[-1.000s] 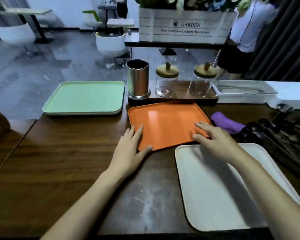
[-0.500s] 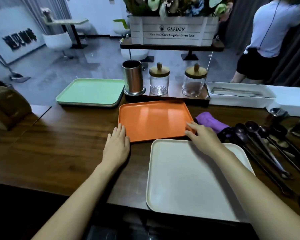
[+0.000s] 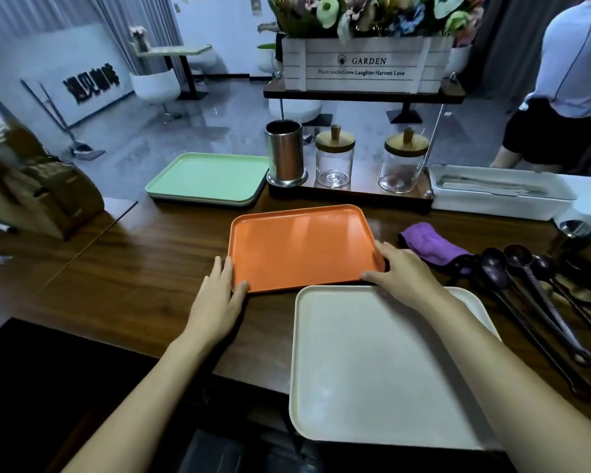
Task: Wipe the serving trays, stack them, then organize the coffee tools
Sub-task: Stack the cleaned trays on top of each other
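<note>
Orange tray (image 3: 301,247) between left fingers (image 3: 223,273), right fingers (image 3: 391,250); touching.

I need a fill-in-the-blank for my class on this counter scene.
1. The left hand and right hand both touch the ___ tray.
2. The purple cloth lies to that tray's ___.
3. The flower box reads ___.
Missing words: orange; right; GARDEN.
</note>
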The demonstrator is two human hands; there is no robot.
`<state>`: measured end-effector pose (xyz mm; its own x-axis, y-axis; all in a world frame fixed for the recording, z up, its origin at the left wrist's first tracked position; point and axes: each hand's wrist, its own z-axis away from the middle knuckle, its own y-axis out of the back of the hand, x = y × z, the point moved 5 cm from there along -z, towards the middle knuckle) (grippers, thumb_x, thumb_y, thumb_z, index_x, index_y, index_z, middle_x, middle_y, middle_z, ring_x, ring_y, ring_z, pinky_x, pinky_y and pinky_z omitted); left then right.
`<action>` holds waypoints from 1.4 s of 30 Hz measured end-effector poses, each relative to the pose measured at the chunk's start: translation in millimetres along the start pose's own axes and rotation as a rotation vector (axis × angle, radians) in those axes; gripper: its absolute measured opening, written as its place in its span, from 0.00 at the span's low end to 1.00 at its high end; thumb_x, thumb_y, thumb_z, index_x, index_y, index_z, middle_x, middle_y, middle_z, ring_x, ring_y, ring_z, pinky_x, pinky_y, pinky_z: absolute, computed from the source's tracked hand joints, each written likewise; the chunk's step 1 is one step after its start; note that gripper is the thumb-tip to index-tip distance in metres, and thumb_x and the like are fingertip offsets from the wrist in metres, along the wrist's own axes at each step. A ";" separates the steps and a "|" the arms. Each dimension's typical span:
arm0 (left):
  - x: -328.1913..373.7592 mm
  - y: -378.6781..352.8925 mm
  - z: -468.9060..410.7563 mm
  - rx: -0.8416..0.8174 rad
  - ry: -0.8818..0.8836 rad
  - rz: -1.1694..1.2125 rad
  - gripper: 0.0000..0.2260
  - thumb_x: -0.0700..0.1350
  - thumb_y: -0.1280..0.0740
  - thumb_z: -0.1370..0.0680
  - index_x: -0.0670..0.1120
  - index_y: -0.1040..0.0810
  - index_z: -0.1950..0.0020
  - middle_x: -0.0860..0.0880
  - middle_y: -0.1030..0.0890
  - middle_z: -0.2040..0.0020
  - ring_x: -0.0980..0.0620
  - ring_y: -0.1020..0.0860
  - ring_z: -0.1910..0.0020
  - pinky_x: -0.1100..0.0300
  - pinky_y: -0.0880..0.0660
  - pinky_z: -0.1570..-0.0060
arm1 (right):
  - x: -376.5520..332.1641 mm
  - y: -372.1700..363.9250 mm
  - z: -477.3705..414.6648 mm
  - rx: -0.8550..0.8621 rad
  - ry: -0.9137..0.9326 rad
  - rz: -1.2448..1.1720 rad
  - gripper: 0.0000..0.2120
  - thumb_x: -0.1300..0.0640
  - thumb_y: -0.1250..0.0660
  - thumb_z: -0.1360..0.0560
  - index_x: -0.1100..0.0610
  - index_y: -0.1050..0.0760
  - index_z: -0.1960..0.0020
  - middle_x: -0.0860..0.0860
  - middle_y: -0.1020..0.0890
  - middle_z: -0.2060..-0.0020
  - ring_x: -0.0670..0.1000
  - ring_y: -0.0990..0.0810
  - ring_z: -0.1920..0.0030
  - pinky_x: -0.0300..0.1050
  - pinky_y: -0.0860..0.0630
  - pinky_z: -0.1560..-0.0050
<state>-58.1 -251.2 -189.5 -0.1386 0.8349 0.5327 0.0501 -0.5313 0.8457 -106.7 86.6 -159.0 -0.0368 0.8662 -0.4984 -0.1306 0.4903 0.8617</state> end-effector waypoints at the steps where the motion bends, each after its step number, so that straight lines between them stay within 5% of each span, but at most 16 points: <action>1: 0.5 2.0 0.9 0.007 -0.018 0.014 0.26 0.57 0.42 0.16 0.51 0.42 0.19 0.46 0.37 0.19 0.36 0.36 0.23 0.42 0.30 0.31 | 1.9 0.2 -0.7 -0.017 -0.010 0.002 0.35 0.43 0.27 0.28 0.49 0.33 0.25 0.53 0.19 0.44 0.58 0.23 0.41 0.52 0.27 0.42; 3: 0.9 4.6 3.1 0.016 -0.033 0.022 0.28 0.60 0.40 0.18 0.51 0.41 0.21 0.46 0.31 0.24 0.38 0.33 0.25 0.44 0.28 0.35 | 5.6 -1.3 -2.4 -0.058 -0.019 0.011 0.35 0.39 0.27 0.30 0.47 0.32 0.26 0.52 0.20 0.54 0.55 0.22 0.50 0.52 0.25 0.48; 5: -0.5 5.9 4.6 -0.009 -0.005 0.011 0.37 0.63 0.38 0.19 0.51 0.48 0.16 0.45 0.40 0.18 0.40 0.44 0.19 0.41 0.35 0.27 | 8.7 -1.3 -4.9 -0.081 -0.013 0.022 0.38 0.34 0.29 0.32 0.47 0.32 0.26 0.52 0.21 0.53 0.55 0.22 0.49 0.52 0.25 0.47; 10: 3.1 10.9 4.0 -0.065 0.029 0.027 0.46 0.68 0.32 0.25 0.55 0.52 0.16 0.42 0.44 0.17 0.37 0.49 0.18 0.40 0.43 0.23 | 9.9 -1.0 -10.4 -0.113 -0.023 0.045 0.45 0.35 0.28 0.30 0.48 0.42 0.20 0.59 0.33 0.25 0.58 0.39 0.23 0.52 0.38 0.27; 16: 13.8 17.9 -2.4 -0.073 -0.041 0.043 0.47 0.65 0.26 0.28 0.50 0.46 0.18 0.44 0.38 0.19 0.39 0.47 0.19 0.42 0.50 0.22 | 6.5 -3.6 -14.9 -0.155 -0.009 0.021 0.50 0.38 0.25 0.30 0.49 0.49 0.18 0.55 0.45 0.19 0.52 0.52 0.19 0.50 0.46 0.23; 23: 7.2 15.3 -10.4 -0.103 -0.061 0.062 0.44 0.72 0.29 0.32 0.49 0.39 0.25 0.49 0.29 0.32 0.43 0.32 0.28 0.42 0.52 0.20 | 3.7 -10.5 -21.0 -0.151 0.014 -0.056 0.59 0.29 0.27 0.38 0.51 0.49 0.18 0.52 0.43 0.19 0.52 0.41 0.21 0.51 0.41 0.22; 27: 18.0 20.6 -3.3 -0.055 -0.048 0.075 0.40 0.60 0.26 0.26 0.46 0.40 0.21 0.47 0.32 0.25 0.39 0.38 0.24 0.45 0.52 0.21 | 4.6 -9.9 -21.7 -0.132 0.045 -0.093 0.57 0.33 0.24 0.36 0.50 0.49 0.18 0.50 0.42 0.20 0.51 0.40 0.22 0.48 0.41 0.23; 31: 19.8 21.0 -0.8 -0.044 -0.043 0.088 0.42 0.61 0.27 0.26 0.47 0.42 0.19 0.48 0.35 0.22 0.39 0.41 0.22 0.43 0.51 0.21 | 9.3 -11.1 -25.1 -0.110 0.040 -0.121 0.56 0.35 0.23 0.35 0.50 0.50 0.18 0.48 0.46 0.19 0.50 0.45 0.20 0.46 0.45 0.23; 35: 15.5 19.5 -0.1 -0.055 -0.028 0.073 0.46 0.62 0.28 0.25 0.48 0.48 0.16 0.48 0.45 0.17 0.40 0.48 0.19 0.45 0.54 0.20 | 10.6 -11.7 -25.0 -0.100 0.033 -0.146 0.56 0.34 0.24 0.36 0.47 0.49 0.18 0.48 0.43 0.19 0.52 0.39 0.22 0.49 0.40 0.24; 42: 7.3 15.7 -3.4 -0.087 -0.004 0.009 0.47 0.67 0.29 0.27 0.48 0.44 0.17 0.50 0.46 0.16 0.40 0.50 0.18 0.41 0.51 0.21 | 8.0 -12.7 -24.2 -0.100 0.053 -0.176 0.55 0.35 0.22 0.36 0.44 0.48 0.18 0.46 0.35 0.23 0.52 0.30 0.28 0.51 0.33 0.28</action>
<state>-61.7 -254.0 -172.5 -0.1345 0.8306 0.5403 -0.0351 -0.5489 0.8351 -129.3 84.9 -176.2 -0.0562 0.7606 -0.6468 -0.2373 0.6191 0.7486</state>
